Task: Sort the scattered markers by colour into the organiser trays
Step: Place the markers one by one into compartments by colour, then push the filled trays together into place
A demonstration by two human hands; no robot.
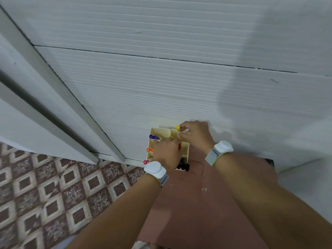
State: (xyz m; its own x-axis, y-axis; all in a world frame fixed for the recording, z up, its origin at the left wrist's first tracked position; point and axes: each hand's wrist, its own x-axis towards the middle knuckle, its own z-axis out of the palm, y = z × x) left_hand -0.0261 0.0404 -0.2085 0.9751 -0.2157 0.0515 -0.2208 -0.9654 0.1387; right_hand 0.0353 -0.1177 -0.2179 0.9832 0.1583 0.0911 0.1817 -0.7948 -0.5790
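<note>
Centrally, the right hand (195,134) is seen with fingers closed around a yellow-capped marker (178,129), pinched at the barrel just below the cap and held over the far right compartment of the cream organiser trays (159,131). A white wrist device (222,147) on a grey strap is worn on the right wrist.

The left hand (167,151) is laid over the middle of the organiser, knuckles up and fingers curled downward; whether anything is gripped under it cannot be told, though a red cap (179,146) shows at its right edge. A matching white wrist unit (154,169) is strapped on the left wrist.

Items recorded around the left hand:
- purple markers (154,137), caps projecting over the left wall of the far left compartment;
- orange markers (149,150), caps showing at the left wall of the next compartment nearer;
- pink markers (145,161), caps at the nearest left corner;
- black markers (183,166), clustered in the near right compartment, partly hidden by the left wrist.

The organiser is set on a reddish-brown surface (188,203), against a white ribbed wall (161,69). A patterned tiled floor (53,194) is visible to the left.
</note>
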